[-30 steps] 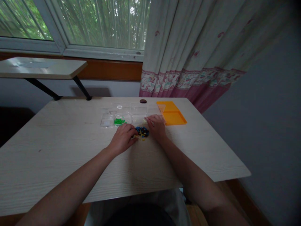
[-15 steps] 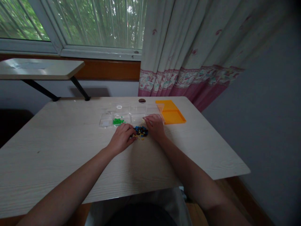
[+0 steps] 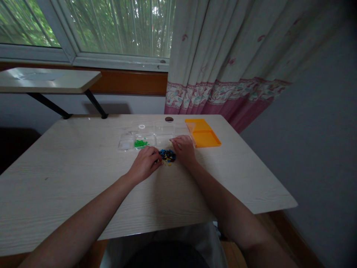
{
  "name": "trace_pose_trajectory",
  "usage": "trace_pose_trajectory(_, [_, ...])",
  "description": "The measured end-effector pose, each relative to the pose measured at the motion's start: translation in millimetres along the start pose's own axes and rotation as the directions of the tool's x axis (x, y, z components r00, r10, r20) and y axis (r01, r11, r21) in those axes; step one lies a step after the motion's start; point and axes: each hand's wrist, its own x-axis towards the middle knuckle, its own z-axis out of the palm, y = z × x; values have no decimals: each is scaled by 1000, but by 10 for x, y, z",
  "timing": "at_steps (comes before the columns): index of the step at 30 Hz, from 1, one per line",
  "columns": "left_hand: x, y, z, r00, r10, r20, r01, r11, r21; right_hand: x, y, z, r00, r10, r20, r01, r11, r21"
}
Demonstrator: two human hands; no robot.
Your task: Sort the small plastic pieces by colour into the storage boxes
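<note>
A small pile of blue, black and yellow pieces [image 3: 167, 155] lies on the table between my hands. At its left edge is my left hand [image 3: 145, 160], with the fingers curled and the thumb drawn in close to them; whatever they grip is too small to make out. My right hand [image 3: 184, 149] is on the pile's far right side, fingertips pinched together at the near edge of a clear compartment tray [image 3: 164, 140]. A tiny pale piece may be at those fingertips, but I cannot name it. Green pieces [image 3: 141, 143] sit in one of the tray's left compartments.
An orange divided tray [image 3: 206, 138] lies right of the clear one. Behind them is a dark oval object [image 3: 169, 119]. A raised shelf [image 3: 50, 80] on black legs stands at the back left of the table [image 3: 92, 163]. A curtain [image 3: 200, 89] hangs behind.
My left thumb and fingers have shifted very slightly at the pile's edge. The right hand keeps its pinch in the same place, and the view has moved a little.
</note>
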Motion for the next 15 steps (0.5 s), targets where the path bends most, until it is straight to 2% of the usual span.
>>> trace_pose_trajectory(3, [4,-20,5,996,-30,-87,25,998,-60,-8,-51,-30,999,-50,-16,51,998,35])
trace_pose_trajectory(5, [13,-53,19,983,-69,-169,48,991,-126,-26,-125,-55,990,-140,-25,142,985,93])
trace_pose_trajectory(8, [30,-115,51,959,-128,-254,70,972,-226,-68,-259,-72,949,-313,-24,313,934,176])
trace_pose_trajectory(11, [45,-149,70,941,-177,-290,86,950,-300,-102,-347,-56,915,-402,-1,395,898,192])
trace_pose_trajectory(15, [53,-133,64,939,-203,-279,101,935,-340,-111,-358,-23,909,-416,-33,413,887,204])
